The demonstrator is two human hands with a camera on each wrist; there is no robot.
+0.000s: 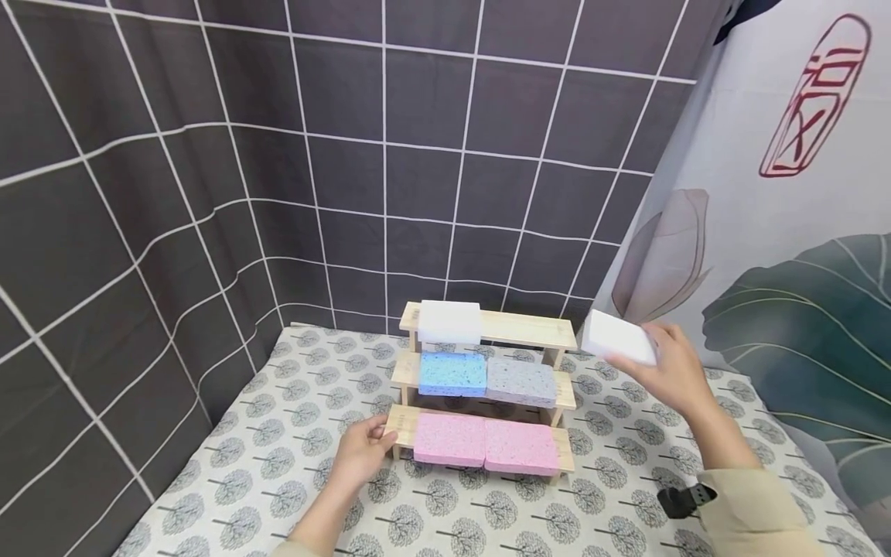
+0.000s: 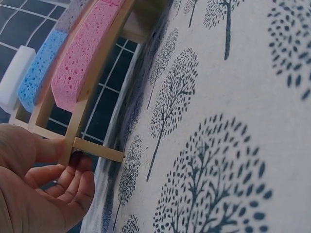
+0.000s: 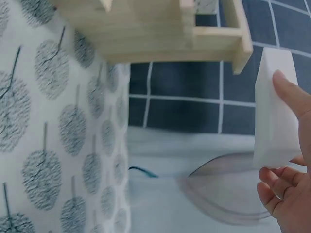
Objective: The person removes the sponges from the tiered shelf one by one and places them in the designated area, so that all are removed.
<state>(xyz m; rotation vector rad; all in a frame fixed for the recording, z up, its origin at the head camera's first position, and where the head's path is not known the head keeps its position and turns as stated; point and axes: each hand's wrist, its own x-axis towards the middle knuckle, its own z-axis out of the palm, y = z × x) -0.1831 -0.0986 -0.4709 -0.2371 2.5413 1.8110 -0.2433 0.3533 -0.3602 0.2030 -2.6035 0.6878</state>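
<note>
My right hand (image 1: 674, 373) pinches a white sponge block (image 1: 618, 339) between thumb and fingers, in the air to the right of a three-tier wooden shelf (image 1: 527, 328). In the right wrist view the thumb lies on the broad face of the block. With the left hand (image 1: 360, 450) I hold the left end of the lowest tier, thumb above and fingers curled beneath the board (image 2: 73, 133). Another white sponge (image 1: 449, 322) sits at the left of the top tier. The middle tier bears a blue sponge (image 1: 452, 374) beside a grey sponge (image 1: 521, 381). Two pink sponges (image 1: 449, 439) lie side by side on the bottom tier.
The shelf stands on a cloth with a tree print (image 1: 264, 464). Behind and to the left hangs a dark curtain (image 1: 425, 186) with a white grid. A pale curtain (image 1: 759, 216) with leaf and flower prints hangs on the right.
</note>
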